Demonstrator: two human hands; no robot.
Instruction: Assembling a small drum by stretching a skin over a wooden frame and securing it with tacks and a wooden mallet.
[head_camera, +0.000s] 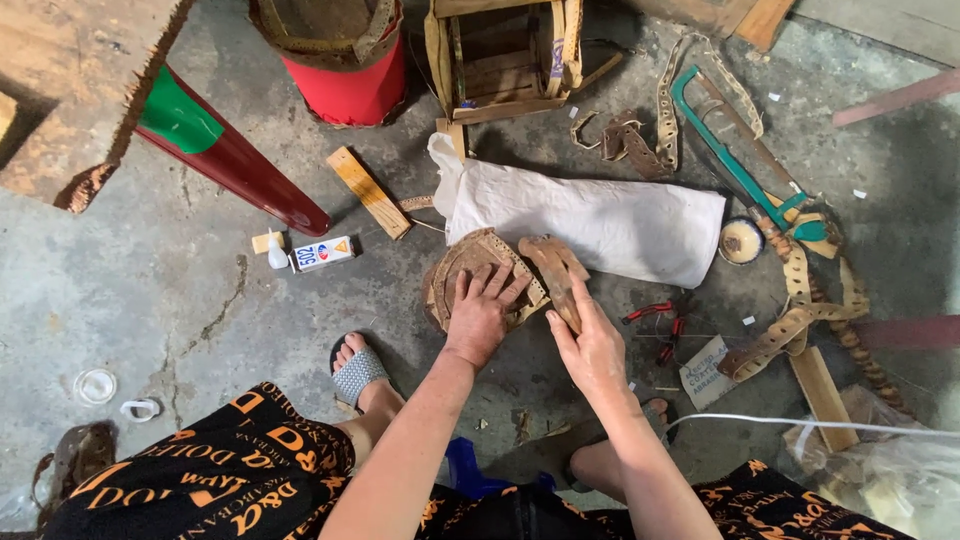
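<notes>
— Where do the hands sit right now?

— The left hand (482, 308) lies flat, fingers spread, pressing on a round brown perforated leather piece (462, 272) that rests on the concrete floor (200, 300) just in front of the person's knees. It grips nothing; it only holds the disc down.

— And the other?

— The right hand (590, 348) has its fingers closed around the lower end of a brown leather strap piece (556, 272), which lies against the disc's right edge and touches the white cloth bag (600, 222) behind it.

— How far along does the work look?

— Early to middle, I would judge. The strap and disc are brought together but I cannot see any stitch or glue joining them. The small glue tube (318, 253) lies well to the left, untouched, and the red-handled pliers (660, 322) lie near the right hand, also not in use.

— Anything else left over?

— Loose perforated leather strips (790, 325) lie to the right, near a green-framed hacksaw (735, 160); a wooden frame (505, 55) stands behind. So joining seems not yet done.
</notes>
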